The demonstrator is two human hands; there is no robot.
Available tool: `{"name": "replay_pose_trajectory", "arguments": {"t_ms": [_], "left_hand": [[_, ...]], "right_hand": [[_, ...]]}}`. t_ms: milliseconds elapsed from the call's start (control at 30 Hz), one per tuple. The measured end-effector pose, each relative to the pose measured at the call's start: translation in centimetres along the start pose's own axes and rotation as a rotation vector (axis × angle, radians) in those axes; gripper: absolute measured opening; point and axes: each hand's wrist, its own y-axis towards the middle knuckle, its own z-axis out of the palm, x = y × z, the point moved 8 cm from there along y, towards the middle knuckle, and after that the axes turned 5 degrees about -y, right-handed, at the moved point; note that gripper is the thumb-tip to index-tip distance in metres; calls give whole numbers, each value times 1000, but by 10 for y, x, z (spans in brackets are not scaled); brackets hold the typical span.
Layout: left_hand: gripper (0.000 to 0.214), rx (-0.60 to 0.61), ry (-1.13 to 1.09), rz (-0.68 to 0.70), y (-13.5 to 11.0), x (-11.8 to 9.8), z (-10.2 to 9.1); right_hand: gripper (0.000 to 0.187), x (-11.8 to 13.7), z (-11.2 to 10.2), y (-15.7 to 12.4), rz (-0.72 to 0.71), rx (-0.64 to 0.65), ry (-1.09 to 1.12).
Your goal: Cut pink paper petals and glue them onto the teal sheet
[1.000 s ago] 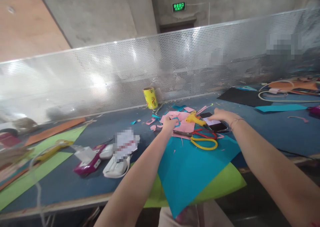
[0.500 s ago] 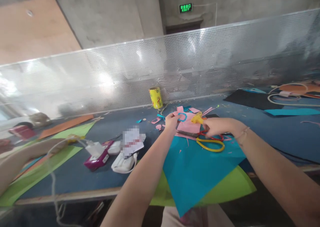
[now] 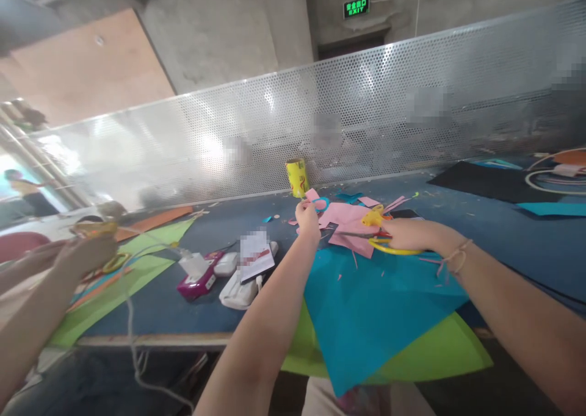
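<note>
My left hand [image 3: 306, 216] is closed in a pinch on a small pink paper piece with a blue ring shape [image 3: 319, 201], lifted just above the table. Over the scissors [image 3: 390, 245] with red and yellow handles, my right hand [image 3: 406, 234] is closed around the handles. Under both hands lies pink paper [image 3: 350, 219]. A yellow glue gun [image 3: 373, 217] lies just behind my right hand. A large blue sheet [image 3: 379, 306] spreads toward me over a green sheet [image 3: 439, 352].
A yellow can [image 3: 296, 177] stands by the perforated metal screen [image 3: 229, 141]. A magenta box [image 3: 198, 280], white chargers [image 3: 238, 291] and a card lie left of centre. At the far left another person's hand [image 3: 85, 254] holds a yellow tool with a cable. Black sheet [image 3: 476, 181] at right.
My right hand left the phone and closed on the scissors. My left hand lifted the pink piece with the blue ring. Another person's hand with a tool came in at the left.
</note>
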Motion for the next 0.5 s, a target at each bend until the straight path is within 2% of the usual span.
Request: {"name": "replay_pose_trajectory", "arguments": {"t_ms": [100, 167, 200, 333, 500], "left_hand": [[26, -124, 24, 122, 0, -13, -13], [31, -126, 35, 156, -1, -17, -13], [33, -102, 28, 142, -1, -16, -10], [33, -19, 0, 70, -9, -9, 2], [30, 106, 52, 185, -23, -16, 19]], "right_hand": [[26, -28, -14, 9, 175, -147, 105], [26, -47, -20, 15, 303, -300, 215], [27, -51, -20, 19, 308, -357, 302], [27, -45, -11, 31, 182, -456, 591], [24, -17, -10, 23, 34, -420, 675]]}}
